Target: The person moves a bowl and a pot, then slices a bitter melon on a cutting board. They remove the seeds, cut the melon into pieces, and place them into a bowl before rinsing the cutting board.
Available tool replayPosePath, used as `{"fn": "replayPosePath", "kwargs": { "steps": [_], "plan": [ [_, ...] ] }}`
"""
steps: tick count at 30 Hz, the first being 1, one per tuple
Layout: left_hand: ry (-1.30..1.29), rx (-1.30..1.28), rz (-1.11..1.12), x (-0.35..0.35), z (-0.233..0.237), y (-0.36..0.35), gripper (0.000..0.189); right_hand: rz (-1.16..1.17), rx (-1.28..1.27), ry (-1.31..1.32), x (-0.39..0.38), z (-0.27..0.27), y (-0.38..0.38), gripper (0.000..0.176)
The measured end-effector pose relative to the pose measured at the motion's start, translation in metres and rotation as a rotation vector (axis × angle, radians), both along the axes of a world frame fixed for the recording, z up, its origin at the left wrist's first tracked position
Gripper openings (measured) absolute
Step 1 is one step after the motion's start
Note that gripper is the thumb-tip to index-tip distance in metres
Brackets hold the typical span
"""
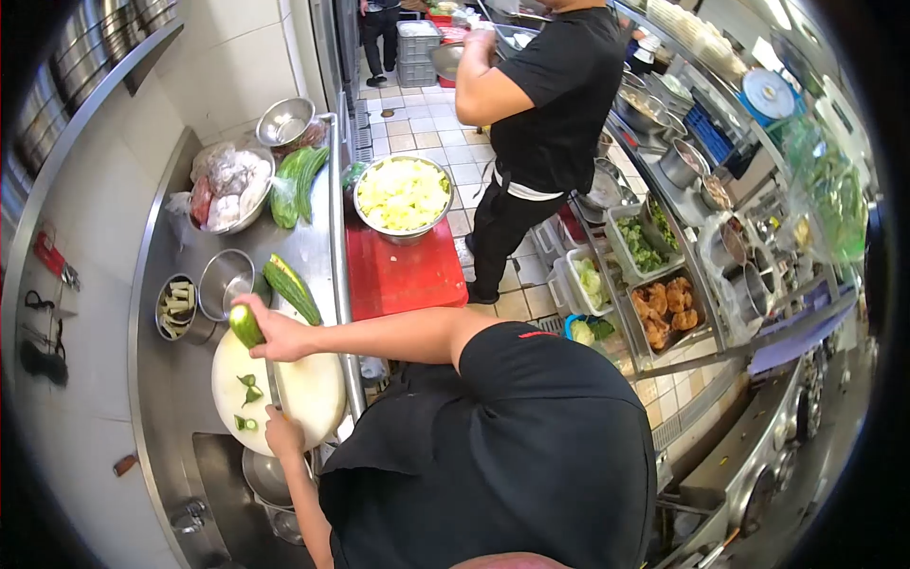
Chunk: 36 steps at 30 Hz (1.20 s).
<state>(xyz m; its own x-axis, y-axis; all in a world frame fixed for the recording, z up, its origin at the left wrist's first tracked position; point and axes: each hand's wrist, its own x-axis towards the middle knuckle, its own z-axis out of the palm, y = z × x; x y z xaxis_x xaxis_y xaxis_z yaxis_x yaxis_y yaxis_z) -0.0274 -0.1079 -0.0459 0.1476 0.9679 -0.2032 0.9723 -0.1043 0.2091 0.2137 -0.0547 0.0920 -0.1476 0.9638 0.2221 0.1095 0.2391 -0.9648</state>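
1. chopping board (313,394): white, flecked with green scraps (248,389).
2. cucumber (245,325) at the chopping board's upper edge: dark green.
3. second cucumber (292,289) just above the chopping board: dark green, lighter stripes.
4. mat (403,275) up and right of the chopping board: red.
5. table (171,389) under the chopping board: silver-grey.

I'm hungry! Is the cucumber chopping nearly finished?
Not nearly. Done: a tin of cut sticks and green trimmings on the board. In hand: the right hand holds a cucumber piece, the left hand what looks like a knife. Left: one whole cucumber beside the board, and more cucumbers bagged further along.
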Motion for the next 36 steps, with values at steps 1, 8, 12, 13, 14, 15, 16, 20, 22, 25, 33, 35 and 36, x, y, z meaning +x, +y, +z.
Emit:
{"fn": "replayPosePath", "kwargs": {
  "steps": [1,8,12,13,14,15,16,20,22,25,33,35,36],
  "plan": [
    [-0.013,0.012,-0.012,-0.001,-0.003,0.002,0.041,0.037,0.01,-0.04,-0.002,-0.003,0.002,0.09],
    [-0.056,0.0,0.043,-0.003,-0.007,0.007,0.039,-0.024,0.15,-0.216,-0.025,0.002,0.008,0.076],
    [-0.103,-0.004,0.068,0.0,0.005,0.002,0.035,-0.051,0.194,-0.259,-0.019,0.014,0.001,0.068],
    [-0.108,-0.013,0.071,0.002,0.007,0.002,0.034,-0.059,0.202,-0.263,-0.016,0.016,-0.003,0.067],
    [-0.116,-0.026,0.076,0.003,0.007,0.001,0.034,-0.058,0.225,-0.268,-0.013,0.016,-0.005,0.067],
    [-0.105,-0.019,0.066,0.005,0.005,0.002,0.034,-0.053,0.245,-0.272,-0.01,0.013,-0.005,0.067],
    [-0.091,-0.012,0.061,0.004,0.001,0.004,0.033,-0.043,0.266,-0.271,-0.009,0.01,-0.006,0.067],
    [-0.058,-0.07,0.096,0.001,0.002,0.008,0.035,-0.069,0.417,-0.233,-0.004,0.003,-0.01,0.068],
    [-0.004,-0.014,0.099,-0.007,-0.011,0.007,0.036,0.002,0.311,-0.26,0.001,0.004,-0.012,0.07],
    [-0.556,0.246,0.253,-0.019,0.04,0.028,0.041,0.016,0.313,-0.211,0.008,0.008,-0.018,0.067],
    [-1.711,-0.101,0.042,0.086,0.278,0.121,0.082,0.045,0.355,-0.257,0.004,0.005,-0.029,0.062],
    [-1.632,-0.188,0.079,0.116,0.3,0.152,0.094,0.076,0.324,-0.241,-0.001,0.004,-0.027,0.062],
    [-1.602,-0.245,0.098,0.131,0.304,0.164,0.099,0.074,0.308,-0.239,0.001,0.003,-0.028,0.062]
  ]
}}
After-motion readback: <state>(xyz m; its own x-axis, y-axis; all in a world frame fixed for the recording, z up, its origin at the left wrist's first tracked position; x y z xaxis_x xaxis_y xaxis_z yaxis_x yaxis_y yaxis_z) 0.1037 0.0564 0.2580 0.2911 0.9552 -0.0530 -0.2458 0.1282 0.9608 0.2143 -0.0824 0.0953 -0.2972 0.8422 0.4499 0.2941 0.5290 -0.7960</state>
